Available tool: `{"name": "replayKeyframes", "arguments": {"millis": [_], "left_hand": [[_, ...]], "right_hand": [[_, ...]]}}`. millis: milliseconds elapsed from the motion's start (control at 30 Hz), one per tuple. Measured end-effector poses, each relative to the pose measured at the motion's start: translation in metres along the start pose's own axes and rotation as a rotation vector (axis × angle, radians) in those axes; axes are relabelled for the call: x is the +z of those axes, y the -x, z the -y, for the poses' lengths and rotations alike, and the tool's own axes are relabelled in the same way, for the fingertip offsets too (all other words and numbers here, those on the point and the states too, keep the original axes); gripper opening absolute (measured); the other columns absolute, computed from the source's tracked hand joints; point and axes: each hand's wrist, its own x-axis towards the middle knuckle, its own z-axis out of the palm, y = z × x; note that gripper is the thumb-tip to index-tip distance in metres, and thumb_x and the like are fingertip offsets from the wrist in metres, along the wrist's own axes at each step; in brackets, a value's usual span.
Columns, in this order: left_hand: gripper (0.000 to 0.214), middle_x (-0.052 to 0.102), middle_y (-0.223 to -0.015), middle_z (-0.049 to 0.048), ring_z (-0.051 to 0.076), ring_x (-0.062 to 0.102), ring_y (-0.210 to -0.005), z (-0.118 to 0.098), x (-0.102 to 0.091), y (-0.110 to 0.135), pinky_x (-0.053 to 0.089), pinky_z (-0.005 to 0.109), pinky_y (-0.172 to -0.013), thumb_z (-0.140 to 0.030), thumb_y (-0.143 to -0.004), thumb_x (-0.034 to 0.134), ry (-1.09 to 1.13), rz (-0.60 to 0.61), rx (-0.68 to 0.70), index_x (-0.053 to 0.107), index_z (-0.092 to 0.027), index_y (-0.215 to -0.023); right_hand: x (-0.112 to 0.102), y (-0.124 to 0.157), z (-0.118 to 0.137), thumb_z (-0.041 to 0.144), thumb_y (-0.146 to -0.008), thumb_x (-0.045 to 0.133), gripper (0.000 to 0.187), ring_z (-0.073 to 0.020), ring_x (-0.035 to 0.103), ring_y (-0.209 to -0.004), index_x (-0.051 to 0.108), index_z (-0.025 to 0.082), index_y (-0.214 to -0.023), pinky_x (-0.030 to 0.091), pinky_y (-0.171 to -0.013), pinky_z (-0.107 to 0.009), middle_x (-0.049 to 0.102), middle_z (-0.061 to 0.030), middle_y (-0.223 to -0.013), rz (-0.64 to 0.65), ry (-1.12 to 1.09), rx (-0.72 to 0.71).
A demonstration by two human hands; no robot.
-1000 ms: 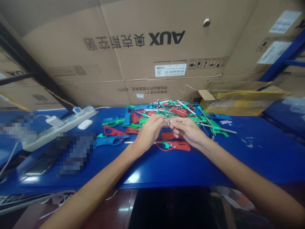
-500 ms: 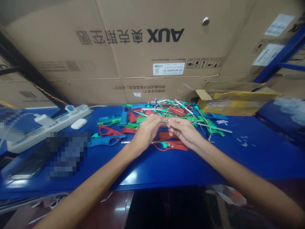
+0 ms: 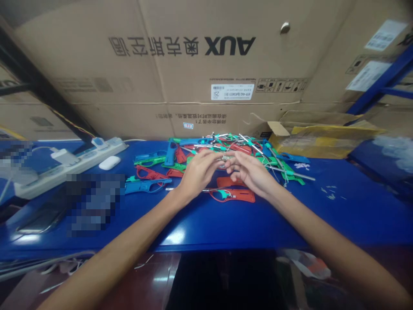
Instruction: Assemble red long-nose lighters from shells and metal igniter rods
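My left hand (image 3: 198, 173) and my right hand (image 3: 253, 173) meet fingertip to fingertip over the pile's front. Both have bent fingers closed on a small pale piece (image 3: 225, 158), too small and blurred to name. Below them lies an open red lighter shell (image 3: 240, 196) with a green part, a wire and a metal tube, partly behind my left wrist. A plain red handle piece (image 3: 224, 182) sits just behind it. Further back is a tangle of red, blue and green lighter shells, metal tubes (image 3: 247, 141) and white wires. A blue shell (image 3: 146, 186) rests to the left.
On the left are a white power strip (image 3: 75, 165) with plugs, a white rounded case (image 3: 109, 162) and a dark phone (image 3: 41, 215). A yellow-taped carton (image 3: 322, 142) stands back right, near small white bits (image 3: 331, 192). Large cardboard (image 3: 180, 86) walls the back.
The fingers of my right hand have loosened and spread a little, while both hands stay together at the same spot. The whole view has shifted slightly.
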Motion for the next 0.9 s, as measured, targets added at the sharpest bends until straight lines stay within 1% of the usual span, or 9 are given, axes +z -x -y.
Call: {"name": "replayKeyframes", "arguments": {"millis": [167,300,400,533,633,700,767,833,900], "left_hand": [[0.021,0.070,-0.120,0.0108,0.022,0.069,-0.108,-0.012,-0.004,-0.002,0.056,0.039,-0.095,-0.032,-0.105,0.050,0.193,0.010,-0.205,0.057,-0.020,-0.121],[0.013,0.061,-0.140,0.0089,0.025,0.053,-0.134,-0.018,-0.007,-0.005,0.039,0.050,-0.116,-0.032,-0.103,0.055,0.182,0.007,-0.142,0.060,-0.023,-0.112],[0.012,0.053,-0.149,0.0086,0.025,0.045,-0.140,-0.018,-0.007,-0.005,0.031,0.053,-0.120,-0.033,-0.103,0.056,0.166,0.043,-0.130,0.060,-0.024,-0.110],[0.014,0.049,-0.151,0.0100,0.025,0.043,-0.142,-0.015,-0.004,-0.003,0.032,0.050,-0.120,-0.034,-0.104,0.054,0.284,0.097,-0.159,0.059,-0.024,-0.112],[0.022,0.049,-0.149,0.0115,0.023,0.044,-0.140,-0.012,-0.004,-0.003,0.037,0.045,-0.116,-0.035,-0.105,0.050,0.309,0.079,-0.181,0.055,-0.024,-0.124],[0.023,0.056,-0.136,0.0115,0.023,0.051,-0.131,-0.010,-0.007,-0.004,0.042,0.042,-0.111,-0.035,-0.107,0.046,0.254,0.104,-0.151,0.057,-0.022,-0.122],[0.023,0.062,-0.120,0.0097,0.022,0.059,-0.117,-0.008,-0.011,-0.004,0.046,0.040,-0.102,-0.034,-0.107,0.045,0.153,0.236,-0.072,0.062,-0.019,-0.111],[0.026,0.066,-0.109,0.0080,0.022,0.062,-0.105,-0.006,-0.014,-0.004,0.048,0.038,-0.093,-0.034,-0.107,0.048,0.022,0.429,0.013,0.066,-0.017,-0.101],[0.028,0.067,-0.104,0.0068,0.023,0.063,-0.100,-0.005,-0.015,-0.002,0.047,0.037,-0.088,-0.036,-0.106,0.050,-0.090,0.577,0.066,0.069,-0.016,-0.098]], "right_hand": [[-0.009,-0.001,0.004,0.045,-0.090,0.071,0.036,-0.0166,0.065,-0.087,0.062,0.023,-0.116,0.054,-0.054,-0.023,0.071,-0.0065,-0.104,0.029,0.265,-0.110],[-0.011,0.002,0.009,0.046,-0.095,0.063,0.029,-0.0168,0.068,-0.096,0.066,0.025,-0.116,0.059,-0.081,-0.033,0.072,-0.0046,-0.113,0.089,0.398,-0.172],[-0.009,0.003,0.009,0.045,-0.097,0.061,0.029,-0.0182,0.068,-0.108,0.070,0.026,-0.116,0.053,-0.101,-0.039,0.073,-0.0038,-0.119,0.179,0.504,-0.159],[-0.006,0.001,0.007,0.044,-0.093,0.065,0.029,-0.0199,0.071,-0.104,0.075,0.023,-0.110,0.054,-0.099,-0.041,0.077,-0.0035,-0.111,0.267,0.589,-0.161],[-0.008,0.003,0.015,0.041,-0.093,0.064,0.029,-0.0199,0.073,-0.093,0.075,0.022,-0.112,0.057,-0.091,-0.040,0.079,-0.0035,-0.102,0.176,0.703,-0.213],[-0.011,0.014,0.022,0.038,-0.093,0.065,0.026,-0.0208,0.073,-0.096,0.075,0.023,-0.112,0.056,-0.091,-0.039,0.079,-0.0040,-0.105,0.058,0.845,-0.309],[-0.014,0.034,0.023,0.035,-0.093,0.067,0.024,-0.0215,0.072,-0.100,0.075,0.023,-0.112,0.055,-0.091,-0.037,0.078,-0.0046,-0.109,-0.114,0.958,-0.402],[-0.015,0.056,0.014,0.036,-0.094,0.066,0.025,-0.0210,0.072,-0.091,0.071,0.022,-0.114,0.057,-0.082,-0.034,0.078,-0.0049,-0.104,-0.271,0.984,-0.413],[-0.016,0.076,-0.003,0.036,-0.095,0.065,0.020,-0.0210,0.072,-0.086,0.071,0.022,-0.109,0.057,-0.080,-0.033,0.077,-0.0049,-0.100,-0.318,1.032,-0.383]]}}
